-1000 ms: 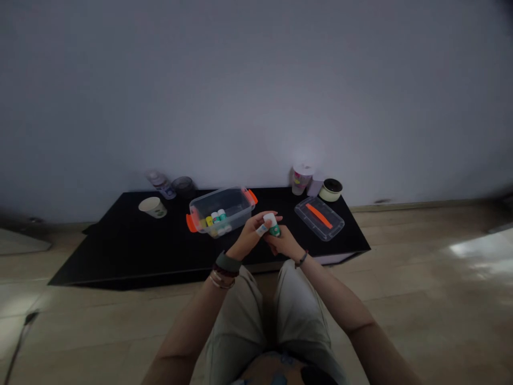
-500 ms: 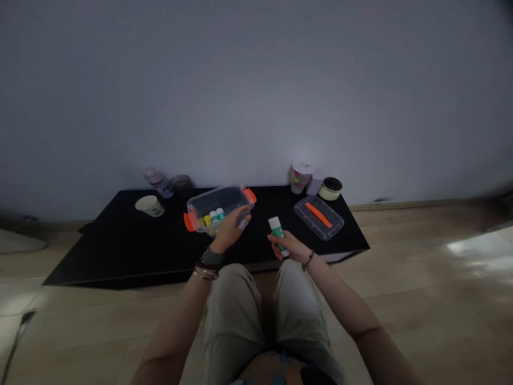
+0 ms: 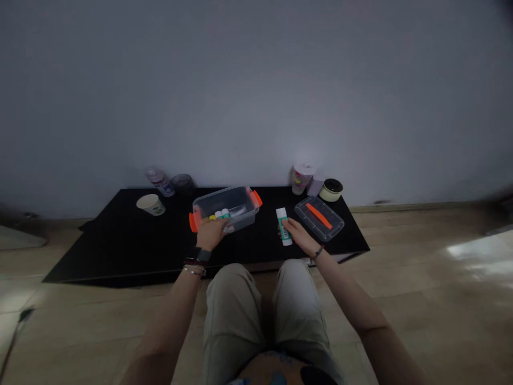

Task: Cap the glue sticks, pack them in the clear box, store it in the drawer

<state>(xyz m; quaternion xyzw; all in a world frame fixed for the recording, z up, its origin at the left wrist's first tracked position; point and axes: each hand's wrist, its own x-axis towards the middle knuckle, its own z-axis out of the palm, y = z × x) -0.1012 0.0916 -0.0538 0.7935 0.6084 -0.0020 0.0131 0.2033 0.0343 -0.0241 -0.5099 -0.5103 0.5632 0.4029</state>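
A clear plastic box [image 3: 244, 220] with orange clips stands on the black table, its top uncovered. Inside it lie several small sticks with white and yellow caps [image 3: 225, 213], partly hidden behind my left hand. My left hand [image 3: 211, 233] is at the box's front left, its fingers closed over the front wall. In my right hand [image 3: 297, 234] is a green and white glue stick [image 3: 285, 229], gripped between thumb and fingers, white cap upward and away from me. The clear lid [image 3: 332, 220] with an orange handle lies flat to the right of that hand.
A paper cup [image 3: 150, 205], a bottle [image 3: 160, 182] and a dark bowl [image 3: 183, 184] stand at the left of the black table [image 3: 132, 246]. Toward the back right are a lidded plastic cup [image 3: 301, 179], a light box [image 3: 315, 185] and a cream container [image 3: 331, 190]. A wall rises behind.
My left hand has drawn back leftward from the box's front right to its front left. The box has shifted slightly right. My right hand has turned the glue stick straighter and moved slightly right.
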